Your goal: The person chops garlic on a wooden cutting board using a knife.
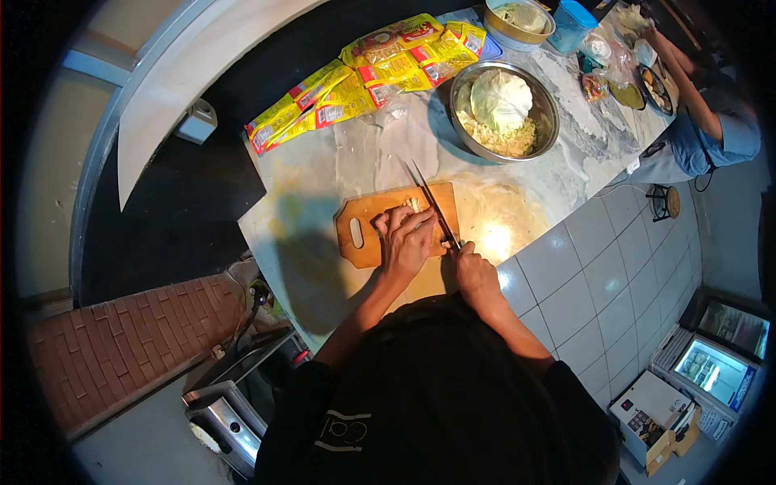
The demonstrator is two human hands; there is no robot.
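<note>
My right hand is closed round the handle of a long kitchen knife, its blade pointing away from me across a wooden cutting board. On the board my left hand rests with bent fingers just left of the blade. Whatever lies under those fingers is hidden. Small pale food pieces show beyond the fingertips, and a few more bits lie by the knife near my right hand. Behind the board, to the right, a metal bowl holds a cabbage on top of chopped pale pieces.
Yellow packets line the table's back edge. A second bowl and a blue container stand at the back right. Farther right, another person works near plates of food. A stool stands on the tiled floor.
</note>
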